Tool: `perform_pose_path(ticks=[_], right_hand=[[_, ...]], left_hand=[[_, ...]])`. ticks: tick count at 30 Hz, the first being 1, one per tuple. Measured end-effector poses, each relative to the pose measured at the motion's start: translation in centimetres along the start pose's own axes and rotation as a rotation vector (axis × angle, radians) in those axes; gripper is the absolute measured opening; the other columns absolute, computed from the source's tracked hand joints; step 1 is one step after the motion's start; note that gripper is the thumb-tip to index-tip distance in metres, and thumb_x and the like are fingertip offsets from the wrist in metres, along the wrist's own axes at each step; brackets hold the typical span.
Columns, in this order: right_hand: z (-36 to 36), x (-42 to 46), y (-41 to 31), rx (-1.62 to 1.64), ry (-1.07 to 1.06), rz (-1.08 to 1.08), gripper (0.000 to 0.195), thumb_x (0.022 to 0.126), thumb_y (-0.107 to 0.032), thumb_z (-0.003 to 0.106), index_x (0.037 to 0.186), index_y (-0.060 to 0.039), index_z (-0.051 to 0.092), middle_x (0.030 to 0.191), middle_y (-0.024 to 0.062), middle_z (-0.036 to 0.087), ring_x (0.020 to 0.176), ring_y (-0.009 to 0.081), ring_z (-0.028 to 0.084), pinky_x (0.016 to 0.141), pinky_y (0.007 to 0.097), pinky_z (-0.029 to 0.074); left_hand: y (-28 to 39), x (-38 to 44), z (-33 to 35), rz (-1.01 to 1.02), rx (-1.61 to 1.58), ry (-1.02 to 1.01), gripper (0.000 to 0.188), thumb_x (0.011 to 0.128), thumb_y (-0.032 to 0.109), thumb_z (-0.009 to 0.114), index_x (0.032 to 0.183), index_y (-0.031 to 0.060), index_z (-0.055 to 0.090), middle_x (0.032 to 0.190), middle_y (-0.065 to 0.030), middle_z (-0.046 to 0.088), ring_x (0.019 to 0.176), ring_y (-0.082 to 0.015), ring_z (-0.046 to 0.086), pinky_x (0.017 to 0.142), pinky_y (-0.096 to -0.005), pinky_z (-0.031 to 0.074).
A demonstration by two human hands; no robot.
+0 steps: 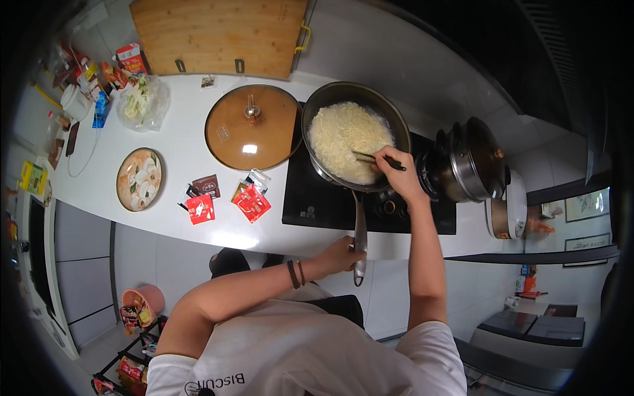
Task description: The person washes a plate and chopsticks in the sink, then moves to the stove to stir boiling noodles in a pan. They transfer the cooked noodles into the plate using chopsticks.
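Observation:
A dark deep frying pan (357, 89) stands on the black gas hob (317, 213), full of noodles (346, 133) in cloudy, foaming liquid. My left hand (341, 256) is closed around the pan's metal handle (360, 218). In my right hand (397, 168) is a pair of dark chopsticks (364, 157), their tips down in the noodles at the pan's near side. The glass lid (233, 133) lies on the white counter left of the pan, knob up. Red and brown seasoning sachets (201, 209) lie in two groups nearer the edge, with a floral plate (139, 179) to their left.
Right of the pan stands a steamer pot (463, 163), and beyond it a white and brown appliance (510, 208). A wooden board (218, 37) leans at the wall. A bag of leafy vegetables (141, 106) and packaged goods sit at the left. A pink bin (151, 299) is on the floor.

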State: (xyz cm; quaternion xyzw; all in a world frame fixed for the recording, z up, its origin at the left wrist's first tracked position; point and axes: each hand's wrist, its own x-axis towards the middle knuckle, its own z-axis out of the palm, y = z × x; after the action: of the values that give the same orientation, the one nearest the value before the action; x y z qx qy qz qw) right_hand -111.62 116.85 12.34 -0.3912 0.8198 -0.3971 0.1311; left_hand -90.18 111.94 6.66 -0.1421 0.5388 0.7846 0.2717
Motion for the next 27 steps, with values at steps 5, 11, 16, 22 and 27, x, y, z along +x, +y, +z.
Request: perform_pose_path(ticks=[5,11,16,22,27], right_hand=[[-2.8,0.7,-0.2,-0.206,0.115,0.081,0.006,0.076,-0.002,0.053,0.077,0.0028,0.056,0.067,0.0167,0.057,0.059,0.0266,0.056,0.058,0.0310,0.044],[-0.4,1.1,0.8,-0.020,0.119,-0.033,0.006,0.079,-0.002,0.053,0.079,0.0026,0.056,0.073,0.0136,0.059,0.061,0.0213,0.058,0.060,0.0279,0.046],[-3.7,-0.8,0.2,0.231,0.247,0.247,0.010,0.081,0.000,0.050,0.077,0.0044,0.058,0.066,0.0058,0.056,0.059,0.0103,0.059,0.055,0.0222,0.050],[0.2,0.9,0.0,0.248,0.304,0.305,0.012,0.080,-0.002,0.049,0.072,0.0044,0.054,0.066,0.0075,0.056,0.061,0.0139,0.062,0.054,0.0248,0.048],[1.4,2.8,0.0,0.489,0.399,0.175,0.010,0.080,-0.003,0.051,0.074,0.0034,0.057,0.070,0.0074,0.060,0.063,0.0148,0.062,0.058,0.0244,0.046]], left_hand=[[0.3,-0.4,0.0,-0.003,0.006,0.018,0.039,0.087,0.021,0.051,0.111,-0.0061,0.040,0.099,-0.0134,0.055,0.091,-0.0176,0.058,0.081,-0.0288,0.051],[0.3,-0.4,0.3,-0.003,0.032,0.002,0.040,0.086,0.021,0.051,0.112,-0.0060,0.040,0.093,-0.0102,0.055,0.083,-0.0139,0.056,0.078,-0.0269,0.049],[-0.3,-0.6,0.1,-0.004,0.016,0.023,0.036,0.087,0.022,0.051,0.111,-0.0034,0.044,0.091,-0.0068,0.054,0.079,-0.0108,0.053,0.076,-0.0253,0.047],[-0.8,-1.1,0.6,0.017,-0.019,-0.004,0.035,0.087,0.023,0.050,0.112,-0.0007,0.046,0.092,-0.0057,0.055,0.082,-0.0105,0.054,0.077,-0.0250,0.046],[-0.7,-1.7,0.9,-0.016,-0.002,-0.023,0.038,0.088,0.024,0.049,0.119,0.0003,0.044,0.099,-0.0071,0.056,0.086,-0.0131,0.056,0.079,-0.0250,0.045]])
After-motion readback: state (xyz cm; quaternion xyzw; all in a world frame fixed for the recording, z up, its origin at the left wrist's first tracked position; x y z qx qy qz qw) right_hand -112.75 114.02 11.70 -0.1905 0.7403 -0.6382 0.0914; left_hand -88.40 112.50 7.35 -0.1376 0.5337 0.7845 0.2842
